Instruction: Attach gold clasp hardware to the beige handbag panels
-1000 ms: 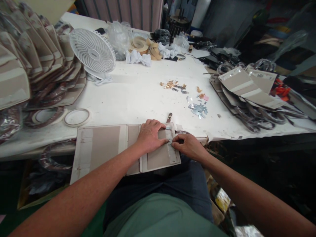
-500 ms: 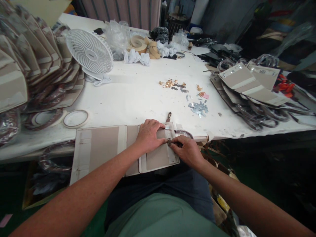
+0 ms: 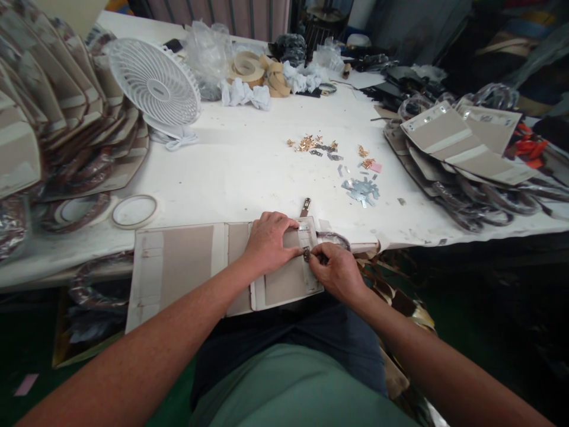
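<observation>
A beige folded panel (image 3: 189, 255) lies open at the table's front edge, partly over my lap. My left hand (image 3: 271, 240) rests on its right part, thumb and fingers apart, the thumb tip beside a small dark metal piece (image 3: 306, 253). From the right, my right hand (image 3: 335, 268) has its fingertips pinched at that same piece; whatever is between them is too small to make out. A strap end with a metal plate (image 3: 306, 206) sticks out beyond the panel's far edge. A plastic-wrapped handle (image 3: 334, 238) shows just behind my right hand.
Grey metal plates (image 3: 362, 191) and gold fasteners (image 3: 309, 143) lie scattered on the white table (image 3: 222, 172). Stacked panels (image 3: 66, 101) and a white fan (image 3: 155, 86) stand left, near a tape roll (image 3: 134, 211). More panels (image 3: 462, 142) are piled right.
The view has shifted slightly. My right fingertips have drawn back a little from the dark metal piece, showing more of it. My left hand keeps its place on the panel.
</observation>
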A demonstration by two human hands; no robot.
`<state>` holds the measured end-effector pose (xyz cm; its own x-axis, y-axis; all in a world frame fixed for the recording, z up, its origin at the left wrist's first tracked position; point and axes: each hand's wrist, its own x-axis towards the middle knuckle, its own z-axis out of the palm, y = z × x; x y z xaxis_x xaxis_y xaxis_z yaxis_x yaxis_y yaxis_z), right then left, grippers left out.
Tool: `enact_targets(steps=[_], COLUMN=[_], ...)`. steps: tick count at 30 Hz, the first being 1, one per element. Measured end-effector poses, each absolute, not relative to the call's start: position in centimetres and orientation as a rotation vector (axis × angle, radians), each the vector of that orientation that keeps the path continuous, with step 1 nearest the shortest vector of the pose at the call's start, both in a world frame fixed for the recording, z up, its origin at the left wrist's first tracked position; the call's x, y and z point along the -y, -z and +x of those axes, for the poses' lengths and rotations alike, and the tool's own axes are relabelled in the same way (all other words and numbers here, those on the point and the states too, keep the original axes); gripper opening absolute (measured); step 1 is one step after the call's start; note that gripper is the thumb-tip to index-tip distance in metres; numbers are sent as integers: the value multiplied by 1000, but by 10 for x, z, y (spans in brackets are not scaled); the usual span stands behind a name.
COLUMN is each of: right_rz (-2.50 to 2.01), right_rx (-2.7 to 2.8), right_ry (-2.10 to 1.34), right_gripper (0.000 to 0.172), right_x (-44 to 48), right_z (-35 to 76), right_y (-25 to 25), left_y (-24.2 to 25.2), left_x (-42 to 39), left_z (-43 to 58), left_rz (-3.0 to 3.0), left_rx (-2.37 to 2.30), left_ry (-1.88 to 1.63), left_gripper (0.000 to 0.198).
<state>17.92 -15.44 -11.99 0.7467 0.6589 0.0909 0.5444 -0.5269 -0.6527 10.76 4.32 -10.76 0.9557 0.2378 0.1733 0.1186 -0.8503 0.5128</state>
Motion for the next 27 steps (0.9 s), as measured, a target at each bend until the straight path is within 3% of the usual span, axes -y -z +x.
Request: enact_targets(steps=[13, 27], right_rz=[-2207, -2326], right_rx=[845, 955], right_ry=[-528, -401], right_gripper=[10, 13], right_x=[146, 138], right_z=[200, 200], right_y=[93, 95], left_y=[110, 108], left_x=[-45, -44], left_z=[108, 108], left_rz=[2584, 2591], left_rx=[-240, -254], left_ry=[-335, -312], left_gripper=[50, 50])
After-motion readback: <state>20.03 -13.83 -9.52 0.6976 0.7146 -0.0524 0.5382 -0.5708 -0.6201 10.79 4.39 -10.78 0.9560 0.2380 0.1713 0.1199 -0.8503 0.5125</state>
